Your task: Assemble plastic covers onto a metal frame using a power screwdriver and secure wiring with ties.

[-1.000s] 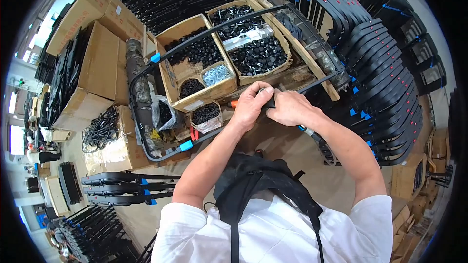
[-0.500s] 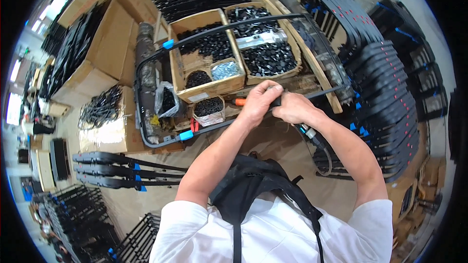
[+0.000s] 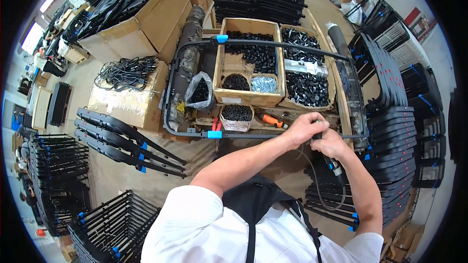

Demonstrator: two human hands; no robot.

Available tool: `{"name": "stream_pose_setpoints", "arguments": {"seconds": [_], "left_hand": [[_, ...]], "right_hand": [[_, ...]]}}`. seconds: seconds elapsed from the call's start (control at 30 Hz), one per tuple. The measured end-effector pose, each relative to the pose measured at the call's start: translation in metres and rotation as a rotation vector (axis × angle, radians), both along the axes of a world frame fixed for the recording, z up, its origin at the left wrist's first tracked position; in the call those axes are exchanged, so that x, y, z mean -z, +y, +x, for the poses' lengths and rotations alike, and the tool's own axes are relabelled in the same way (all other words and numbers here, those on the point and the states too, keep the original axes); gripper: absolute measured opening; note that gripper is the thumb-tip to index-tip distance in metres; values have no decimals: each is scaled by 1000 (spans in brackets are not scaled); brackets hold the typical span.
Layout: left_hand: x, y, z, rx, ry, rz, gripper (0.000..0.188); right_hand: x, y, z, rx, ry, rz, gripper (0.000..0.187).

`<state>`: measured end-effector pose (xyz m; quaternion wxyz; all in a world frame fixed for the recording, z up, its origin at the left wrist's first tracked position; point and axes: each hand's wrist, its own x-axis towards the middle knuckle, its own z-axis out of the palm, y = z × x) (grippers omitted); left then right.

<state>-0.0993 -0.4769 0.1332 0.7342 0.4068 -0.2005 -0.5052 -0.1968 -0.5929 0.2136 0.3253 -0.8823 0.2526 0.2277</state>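
Observation:
A black rectangular tube frame (image 3: 246,136) with blue clips (image 3: 214,134) lies across a wooden rack in front of me. My right hand (image 3: 333,145) is wrapped round a slim powered screwdriver (image 3: 333,164), whose thin hose loops down toward me. At the frame's near bar, toward its right corner, my left hand (image 3: 304,130) is closed, thumb and fingers pinched beside the driver's front end. Whatever sits between those fingertips is hidden. Left of my hands, an orange-handled tool (image 3: 273,121) rests on the rack.
Cardboard boxes of black plastic caps (image 3: 307,87) and silvery screws (image 3: 264,84) stand inside the frame. A bag of black screws (image 3: 237,113) and red-handled pliers (image 3: 214,124) lie near the bar. Stacked black frames (image 3: 385,141) rise at right; more (image 3: 112,141) stand at left.
My view has turned, so the rack appears farther right and lower. Both hands have moved right along the near bar with the screwdriver. The orange-handled tool now shows more fully.

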Motion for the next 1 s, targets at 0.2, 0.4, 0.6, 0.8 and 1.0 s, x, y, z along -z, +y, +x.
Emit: {"name": "stream_pose_setpoints", "arguments": {"seconds": [0.2,0.4,0.6,0.8,1.0], "left_hand": [[-54,6,33,-93,-187,-100,19],[-36,50,138,-509,-764,-28,29],[46,140,223,-152,-119,554,55],[130,167,288,-517,-187,714,53],[118,164,357,-611,-460,1017,64]], "right_hand": [[-56,6,26,-44,-124,-103,47],[-32,41,95,16,-434,-27,64],[15,120,202,-247,-223,-250,74],[96,153,306,-466,-289,-286,83],[135,148,386,-508,-314,-306,83]]}}
